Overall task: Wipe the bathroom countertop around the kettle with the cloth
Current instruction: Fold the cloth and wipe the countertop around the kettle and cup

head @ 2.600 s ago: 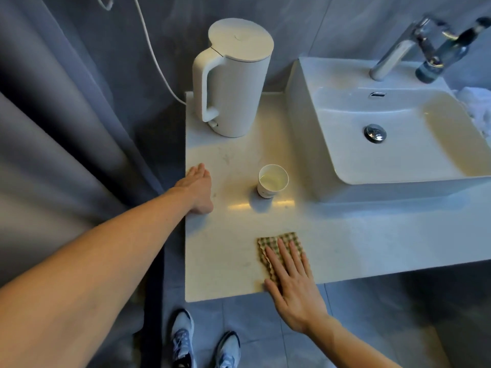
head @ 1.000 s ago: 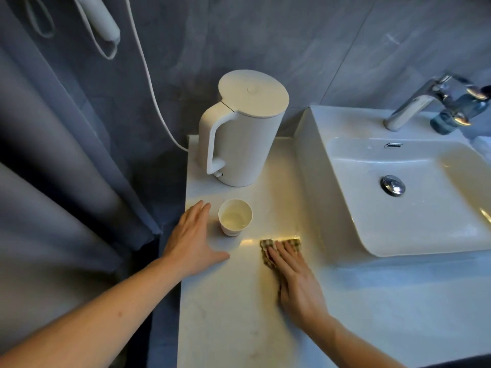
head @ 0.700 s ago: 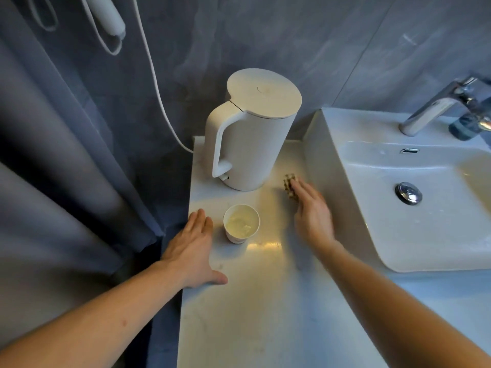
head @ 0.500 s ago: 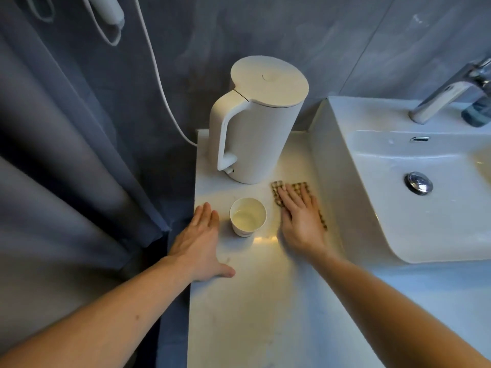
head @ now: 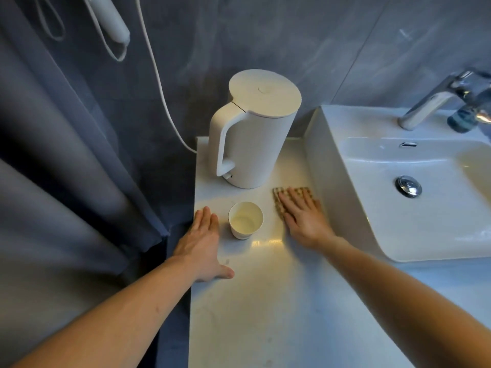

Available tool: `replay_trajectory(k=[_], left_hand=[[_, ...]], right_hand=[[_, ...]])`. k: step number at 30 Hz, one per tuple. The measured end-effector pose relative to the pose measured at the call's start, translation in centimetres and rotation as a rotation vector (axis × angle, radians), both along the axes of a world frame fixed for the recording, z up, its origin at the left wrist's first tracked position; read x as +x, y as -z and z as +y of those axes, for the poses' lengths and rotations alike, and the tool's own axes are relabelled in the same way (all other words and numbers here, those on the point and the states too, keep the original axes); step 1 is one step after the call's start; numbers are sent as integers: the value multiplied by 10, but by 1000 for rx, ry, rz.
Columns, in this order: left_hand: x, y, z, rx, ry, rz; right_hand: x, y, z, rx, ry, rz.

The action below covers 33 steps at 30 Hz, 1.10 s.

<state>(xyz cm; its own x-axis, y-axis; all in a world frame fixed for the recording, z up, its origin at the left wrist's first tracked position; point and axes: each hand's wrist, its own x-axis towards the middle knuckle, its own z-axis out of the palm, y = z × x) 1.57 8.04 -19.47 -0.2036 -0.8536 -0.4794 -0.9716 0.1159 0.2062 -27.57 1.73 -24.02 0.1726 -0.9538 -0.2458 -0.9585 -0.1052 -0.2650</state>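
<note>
Near edge: pale marble-look bathroom countertop (head: 265,314), both forearms reaching in over it

Left hand (head: 203,243) lies flat at the counter's left edge, fingers straight and together, thumb splayed right, holding nothing; looks like a brace. Small white paper cup (head: 245,220) stands just right of its fingers, not touching as far as I can tell

Right hand (head: 301,217) lies palm-down on the tan checked waffle-weave cloth (head: 279,197), fingers straight and slightly spread, pressing rather than gripping. Cloth shows past the fingertips and along the hand's left side, rest hidden under the palm. It sits in the lane between cup and the white rectangular vessel sink (head: 332,181), right edge at or near the sink wall

Key relation: tall white cylindrical electric kettle (head: 249,139) stands up-left of the right fingertips, base just beyond the cloth's far-left corner, small gap of bare counter between. Right hand is the nearer one and has the cloth. The lane runs near-to-far alongside the kettle toward the grey tiled wall (head: 292,35)

My read: next stroke is forward through that lane, or left across the kettle's front, where the cup blocks the path
</note>
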Motion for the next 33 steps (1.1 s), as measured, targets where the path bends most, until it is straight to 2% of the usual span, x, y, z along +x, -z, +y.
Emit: replay_trajectory(k=[3,6,9,12,15,19,21,24,29,31,33], left_hand=[[1,3,-1,2,-2,4],[2,4,-1,0,4,3],[1,3,1,7,-9,14],[0,-1,0,7,-2,8],[0,-1,-1,11,0,-1],[2,7,-3,2,-9,9],[2,10,-3,5,-3,-2],[3,11,-4,10,-7,-11],[-4,0,-1,34,-14,-18],[-4,-5,-1,32,-4,-37],[-4,-5,-3,41,-6,-38]], right_hand=[[4,4,-2,-31,66,14],[5,7,58,-74,79,-8],[-12,-3,144,-38,-82,2],[-33,-14,175,63,-235,5],[-28,-8,126,24,-206,55],[-6,2,14,15,24,36],[6,7,0,15,90,42],[17,4,51,-36,-38,15],[3,-3,221,-18,-334,60],[-4,-3,240,33,-381,113],[-9,-4,215,43,-401,108]])
